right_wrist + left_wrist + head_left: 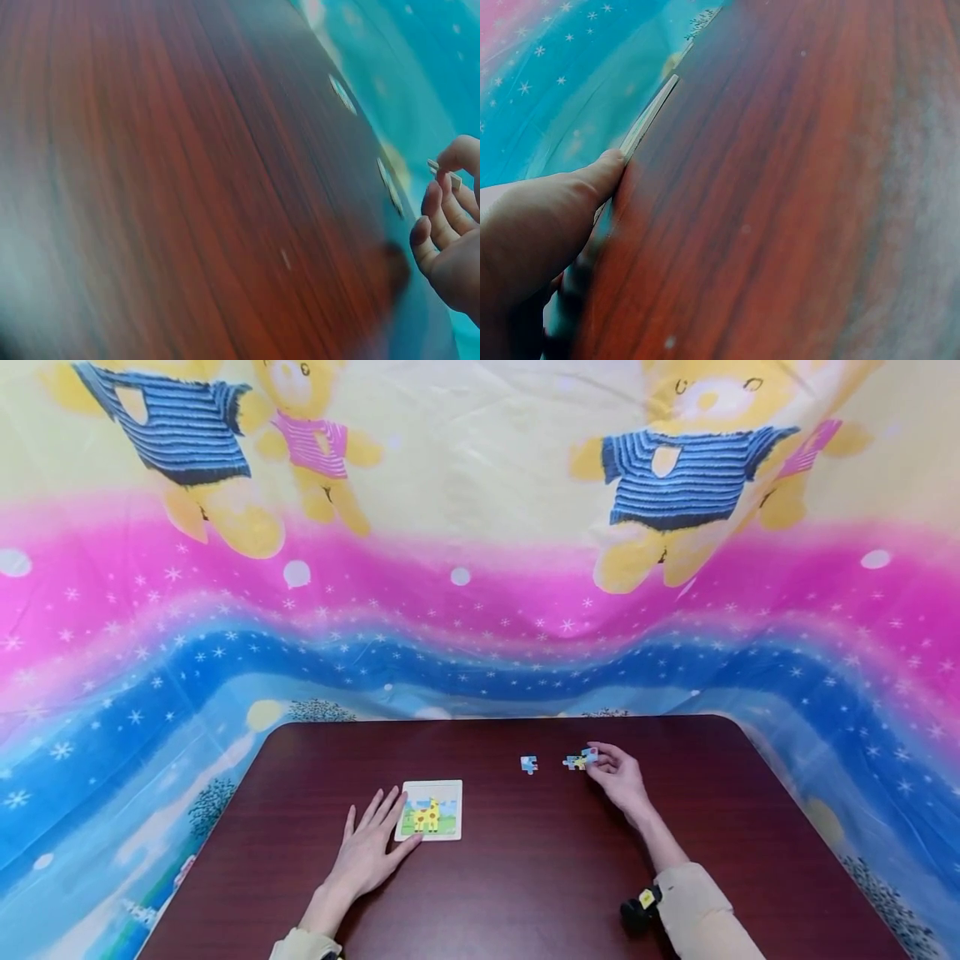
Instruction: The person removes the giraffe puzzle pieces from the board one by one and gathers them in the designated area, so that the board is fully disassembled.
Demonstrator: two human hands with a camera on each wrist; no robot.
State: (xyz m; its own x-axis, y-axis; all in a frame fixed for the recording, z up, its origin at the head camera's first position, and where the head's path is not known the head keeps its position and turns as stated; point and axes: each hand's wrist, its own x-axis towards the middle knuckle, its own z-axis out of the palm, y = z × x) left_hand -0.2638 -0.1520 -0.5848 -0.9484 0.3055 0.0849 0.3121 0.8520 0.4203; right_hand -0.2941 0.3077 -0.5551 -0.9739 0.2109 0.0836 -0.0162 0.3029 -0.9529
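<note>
A bear-print curtain (461,627) hangs over there behind the dark table (517,893). The left hand (367,852), fingers straight and spread, touches the giraffe board (429,811) lying flat on the tabletop. The right hand (621,779) pinches a puzzle piece (592,754) close to a second piece (575,762); a third piece (529,764) lies between that and the board.

I'm looking into a screened-off nook; home or studio, I can't tell.
Pink-and-blue bear-print fabric (457,635) hangs around a round-cornered, dark red-brown wood-grain table (495,893).
</note>
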